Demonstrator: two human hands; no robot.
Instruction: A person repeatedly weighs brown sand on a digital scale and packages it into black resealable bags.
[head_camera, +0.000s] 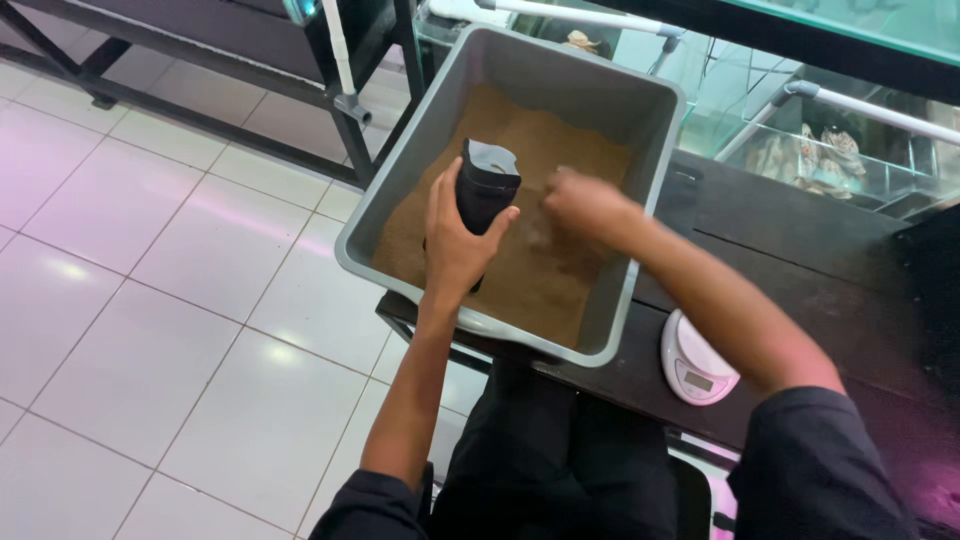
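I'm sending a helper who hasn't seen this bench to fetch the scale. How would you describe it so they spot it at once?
Start at the big grey tub of brown powder on the dark bench. Just past the tub's near right corner, by the person's right forearm, sits the small kitchen scale. It is the only white, rounded thing there, with a little display window on its front.
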